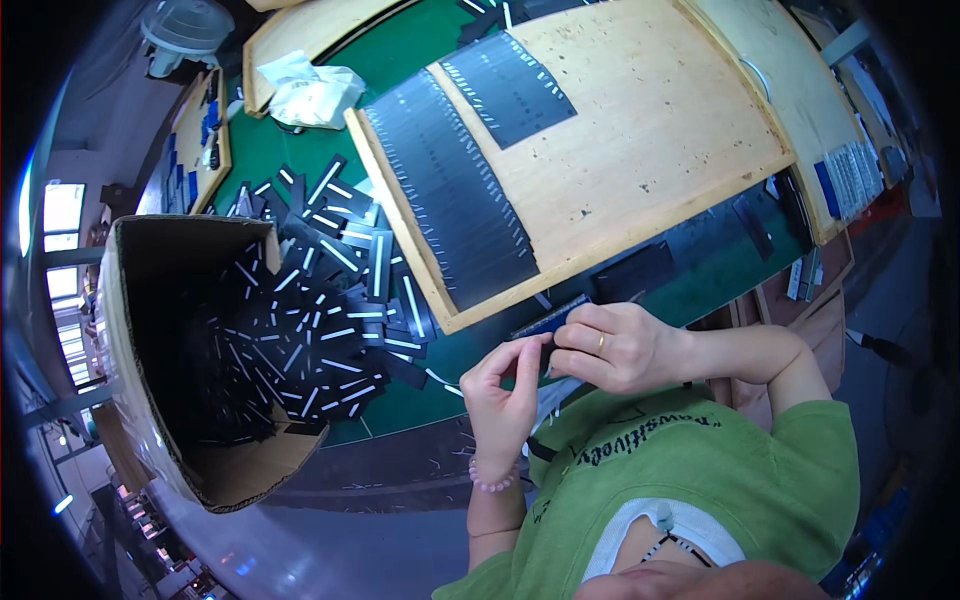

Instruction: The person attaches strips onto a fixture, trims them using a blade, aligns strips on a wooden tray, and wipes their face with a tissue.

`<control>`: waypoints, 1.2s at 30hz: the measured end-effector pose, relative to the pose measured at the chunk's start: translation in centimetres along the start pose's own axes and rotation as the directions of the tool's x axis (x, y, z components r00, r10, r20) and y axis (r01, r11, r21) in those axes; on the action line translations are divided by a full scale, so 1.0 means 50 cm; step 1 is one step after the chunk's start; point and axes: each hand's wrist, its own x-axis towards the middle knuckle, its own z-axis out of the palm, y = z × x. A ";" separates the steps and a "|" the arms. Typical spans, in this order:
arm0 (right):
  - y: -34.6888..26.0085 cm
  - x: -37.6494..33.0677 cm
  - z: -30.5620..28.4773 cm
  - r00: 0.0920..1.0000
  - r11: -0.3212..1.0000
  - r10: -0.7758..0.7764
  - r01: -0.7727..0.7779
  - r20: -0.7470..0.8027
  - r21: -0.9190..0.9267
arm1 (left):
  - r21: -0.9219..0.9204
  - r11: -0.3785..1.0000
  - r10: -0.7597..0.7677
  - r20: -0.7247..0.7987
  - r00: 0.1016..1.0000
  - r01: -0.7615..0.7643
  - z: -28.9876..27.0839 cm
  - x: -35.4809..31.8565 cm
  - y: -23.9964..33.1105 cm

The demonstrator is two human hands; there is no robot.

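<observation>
My left hand (503, 392), a beaded bracelet at its wrist, is closed in a pinch near the table's front edge. Facing it, my right hand (618, 350), with a ring on one finger, is closed too. Their fingertips meet at something small and dark, mostly hidden by the fingers. Just beyond them shows a narrow dark strip with a blue edge (548, 319); whether the right fingers hold it or it lies behind them I cannot tell. Past the hands is a shallow wooden tray (630, 130), with flat black pieces (450, 190) lined up in close rows on its left side.
At the left, a cardboard box (250, 470) lies open toward the table, and black pieces with white strips (320, 330) spill from it in a heap. A white plastic bag (315, 95) rests on the green tabletop (440, 405). Stacked strips (850, 180) lie far right.
</observation>
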 end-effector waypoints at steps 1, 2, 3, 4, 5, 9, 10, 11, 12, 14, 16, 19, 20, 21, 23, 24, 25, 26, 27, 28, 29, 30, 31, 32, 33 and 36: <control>-0.003 -0.002 -0.003 0.999 1.000 -0.009 0.007 0.046 0.029 | 0.011 1.000 0.010 -0.011 1.000 -0.010 -0.003 0.002 0.003; -0.009 -0.009 -0.009 0.996 0.998 -0.020 0.015 0.091 0.056 | 0.023 0.999 0.023 -0.023 0.999 -0.022 -0.008 0.000 0.005; -0.016 -0.009 -0.009 0.994 0.996 -0.028 0.019 0.106 0.087 | 0.047 0.998 0.046 -0.081 0.996 -0.043 -0.018 0.004 0.005; -0.026 -0.008 -0.015 0.988 0.994 -0.021 0.004 0.154 0.108 | 0.019 1.000 0.018 -0.168 0.986 -0.015 -0.027 0.009 0.012; -0.036 -0.010 -0.010 0.991 0.985 -0.025 0.001 0.134 0.170 | -0.064 0.998 -0.008 -0.272 0.962 -0.009 -0.043 0.017 0.009; -0.065 -0.010 0.022 0.974 0.966 -0.007 -0.052 0.228 0.253 | -0.321 0.921 0.041 -0.485 0.874 -0.221 -0.105 0.048 0.011; -0.066 -0.009 0.035 0.952 0.956 -0.009 -0.082 0.308 0.280 | -0.401 0.878 0.049 -0.467 0.883 -0.261 -0.114 0.049 0.011; -0.072 -0.011 0.044 0.948 0.952 -0.009 -0.090 0.319 0.294 | -0.476 0.843 0.015 -0.442 0.897 -0.249 -0.112 0.038 0.011; -0.077 -0.011 0.052 0.958 0.953 0.003 -0.090 0.288 0.290 | -0.544 0.802 -0.006 -0.420 0.908 -0.246 -0.116 0.032 0.010; -0.071 -0.015 0.054 0.968 0.930 0.071 -0.151 0.239 0.336 | -0.655 0.724 -0.046 -0.356 0.933 -0.214 -0.113 0.026 -0.011; -0.069 -0.018 0.045 0.965 0.897 0.169 -0.235 0.200 0.374 | -0.787 0.598 -0.127 -0.278 0.952 -0.150 -0.112 0.028 -0.027; -0.051 -0.017 0.013 0.965 0.896 0.176 -0.239 0.195 0.375 | -0.786 0.610 -0.112 -0.209 0.971 -0.099 -0.091 0.023 -0.033; -0.044 -0.020 0.004 0.966 0.902 0.161 -0.228 0.203 0.366 | -0.758 0.645 -0.072 -0.184 0.980 -0.095 -0.085 0.019 -0.035; -0.038 -0.023 -0.003 0.965 0.912 0.202 -0.248 0.170 0.328 | -0.761 0.643 -0.082 -0.180 0.980 -0.086 -0.082 0.018 -0.035; -0.013 -0.034 -0.002 0.945 0.897 0.308 -0.328 0.113 0.296 | -0.746 0.662 -0.136 -0.214 0.967 -0.072 -0.071 0.027 -0.038; 0.000 -0.029 -0.006 0.940 0.908 0.329 -0.341 0.087 0.244 | -0.729 0.681 -0.113 -0.207 0.972 -0.075 -0.078 0.030 -0.047; 0.013 -0.025 -0.012 0.939 0.916 0.340 -0.341 0.041 0.210 | -0.719 0.689 -0.130 -0.241 0.962 -0.087 -0.079 0.034 -0.056; 0.023 -0.027 -0.023 0.938 0.927 0.345 -0.347 0.044 0.141 | -0.693 0.710 -0.136 -0.309 0.941 -0.125 -0.075 0.035 -0.048; 0.026 -0.034 -0.043 0.941 0.940 0.329 -0.334 0.073 0.064 | -0.698 0.702 -0.083 -0.282 0.956 -0.145 -0.081 0.030 -0.040; 0.023 -0.038 -0.049 0.933 0.933 0.351 -0.355 0.075 0.057 | -0.739 0.659 -0.132 -0.292 0.947 -0.136 -0.080 0.021 -0.024; 0.018 -0.036 -0.054 0.910 0.911 0.402 -0.409 0.104 0.050 | -0.763 0.635 -0.150 -0.272 0.950 -0.118 -0.084 0.016 -0.026; 0.024 -0.042 -0.047 0.900 0.905 0.416 -0.424 0.134 0.040 | -0.755 0.641 -0.142 -0.293 0.946 -0.138 -0.083 0.021 -0.036; 0.029 -0.049 -0.041 0.891 0.900 0.425 -0.435 0.160 0.030 | -0.758 0.640 -0.162 -0.295 0.942 -0.127 -0.077 0.023 -0.043; 0.032 -0.053 -0.033 0.887 0.897 0.428 -0.440 0.174 0.037 | -0.774 0.624 -0.172 -0.272 0.947 -0.110 -0.072 0.025 -0.045; 0.035 -0.055 -0.025 0.903 0.914 0.393 -0.404 0.175 0.029 | -0.788 0.608 -0.172 -0.246 0.954 -0.094 -0.069 0.028 -0.047; 0.033 -0.061 -0.009 0.923 0.934 0.345 -0.355 0.172 0.029 | -0.780 0.621 -0.183 -0.241 0.953 -0.078 -0.063 0.022 -0.050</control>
